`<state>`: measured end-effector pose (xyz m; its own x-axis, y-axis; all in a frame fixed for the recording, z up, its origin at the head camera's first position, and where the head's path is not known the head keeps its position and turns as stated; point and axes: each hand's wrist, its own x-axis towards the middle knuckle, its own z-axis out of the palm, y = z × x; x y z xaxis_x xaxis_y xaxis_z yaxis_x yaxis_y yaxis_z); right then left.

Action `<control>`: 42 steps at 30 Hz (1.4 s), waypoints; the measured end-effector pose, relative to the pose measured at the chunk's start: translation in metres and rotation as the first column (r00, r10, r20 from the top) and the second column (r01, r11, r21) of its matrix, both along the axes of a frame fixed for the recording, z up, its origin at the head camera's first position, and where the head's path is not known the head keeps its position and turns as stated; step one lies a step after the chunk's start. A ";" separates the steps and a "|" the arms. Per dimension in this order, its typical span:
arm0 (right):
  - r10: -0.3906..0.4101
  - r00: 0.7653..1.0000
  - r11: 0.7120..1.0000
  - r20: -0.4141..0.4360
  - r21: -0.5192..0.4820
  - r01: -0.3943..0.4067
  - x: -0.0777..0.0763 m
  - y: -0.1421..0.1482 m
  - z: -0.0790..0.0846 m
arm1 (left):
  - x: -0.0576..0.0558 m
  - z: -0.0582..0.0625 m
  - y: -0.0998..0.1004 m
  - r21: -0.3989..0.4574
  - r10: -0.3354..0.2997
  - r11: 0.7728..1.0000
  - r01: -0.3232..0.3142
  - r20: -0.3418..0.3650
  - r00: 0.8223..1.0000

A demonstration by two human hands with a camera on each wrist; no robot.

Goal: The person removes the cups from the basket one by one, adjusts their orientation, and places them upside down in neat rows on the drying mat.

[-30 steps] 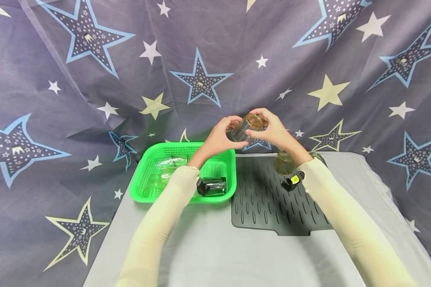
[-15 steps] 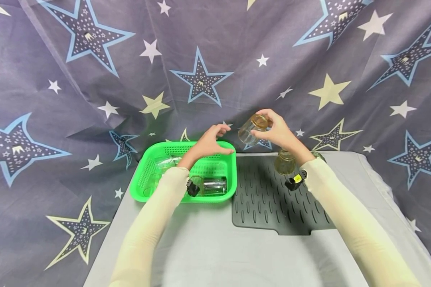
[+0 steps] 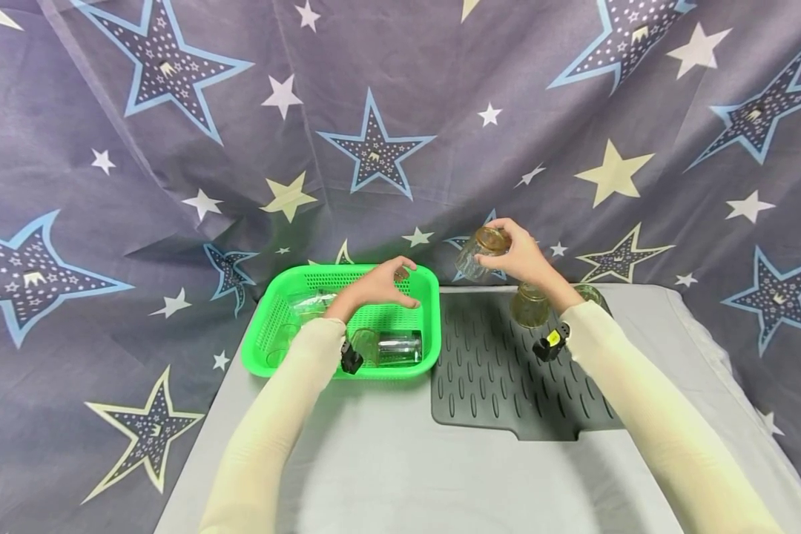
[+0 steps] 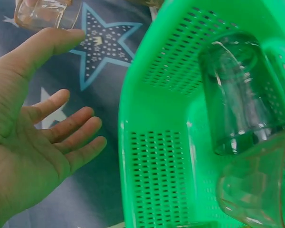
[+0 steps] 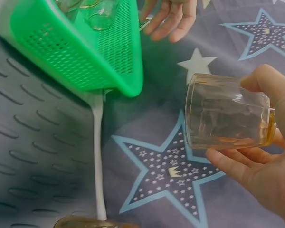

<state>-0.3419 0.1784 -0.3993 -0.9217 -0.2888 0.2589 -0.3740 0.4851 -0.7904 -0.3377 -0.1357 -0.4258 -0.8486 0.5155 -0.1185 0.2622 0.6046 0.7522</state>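
From my remote seat I watch a person's right hand [image 3: 523, 258] gripping a tilted glass [image 5: 223, 111], with the thumb [image 5: 267, 81] on one side and the fingers [image 5: 228, 161] on the other; the spread between them is just the width of the glass. In the head view I see its amber base end pointing up toward the palm and its mouth down toward the left, the whole thing in the air near the back edge of a black mat [image 3: 480, 371]. The left hand [image 3: 377, 287] holds nothing; its fingers are spread and its thumb stands wide of them. On my head feed it overlaps the back right of a green basket [image 3: 432, 311], though the left wrist view puts it beside the basket wall. In that basket I make out a clear glass [image 3: 402, 347] lying on its side at the front right, with an amber-tinted tumbler [image 3: 366, 345] next to it, and more glassware [image 3: 314, 302] toward the left. The mat lies just right of the basket on the grey-covered bench [image 3: 400, 467]. It carries a brownish cup [image 3: 529, 305] and, as far as I can judge with the right sleeve [image 3: 647, 393] in the way, a second one [image 3: 592, 293] farther right. A star-patterned curtain [image 3: 440, 59] hangs behind.
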 end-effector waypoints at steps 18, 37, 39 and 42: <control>-0.013 0.995 0.994 0.098 0.113 0.002 -0.005 0.001 -0.038 | 0.005 -0.024 -0.003 -0.114 -0.043 0.992 0.054 0.096 0.994; -0.048 0.993 0.977 0.105 0.212 0.025 -0.008 -0.009 -0.083 | 0.003 -0.026 -0.001 -0.260 -0.084 0.958 0.123 0.156 0.984; -0.046 0.993 0.977 0.110 0.213 0.021 -0.007 -0.010 -0.087 | 0.003 -0.027 -0.001 -0.264 -0.086 0.956 0.130 0.171 0.982; -0.044 0.991 0.977 0.129 0.213 0.015 -0.006 -0.011 -0.092 | 0.003 -0.028 -0.002 -0.279 -0.086 0.951 0.134 0.178 0.980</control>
